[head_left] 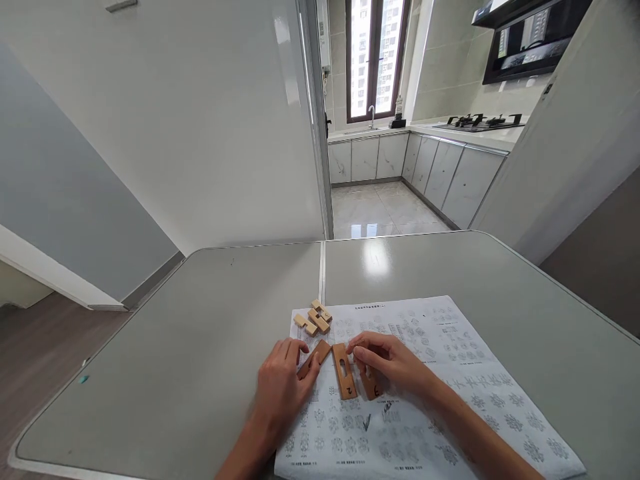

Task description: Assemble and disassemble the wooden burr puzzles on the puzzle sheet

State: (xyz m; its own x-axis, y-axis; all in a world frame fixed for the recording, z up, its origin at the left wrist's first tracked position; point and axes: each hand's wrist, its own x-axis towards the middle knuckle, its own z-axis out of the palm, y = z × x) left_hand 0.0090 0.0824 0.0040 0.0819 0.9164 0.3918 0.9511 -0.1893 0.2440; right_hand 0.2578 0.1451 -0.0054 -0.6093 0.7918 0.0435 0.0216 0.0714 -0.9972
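My left hand [281, 381] has its thumb and fingers closed around a plain wooden puzzle piece [323, 349], which lies slanted on the printed sheet. Beside it, a flat wooden piece with a slot, marked 2 [345, 381], rests on the paper between my hands. My right hand [393, 357] is closed, fingertips at the upper end of another wooden puzzle piece marked 3 [371, 387]; the hand hides much of that piece. Past my left fingers, several small notched wooden pieces [320, 319] sit in a cluster at the sheet's upper left corner.
The printed sheet [475, 373], covered with line drawings of puzzles, lies on a grey table [210, 347] with a seam down its middle. A small teal bit [83, 379] is near the table's left edge. Beyond are a white wall and a kitchen with a counter [370, 135] and stove [480, 123].
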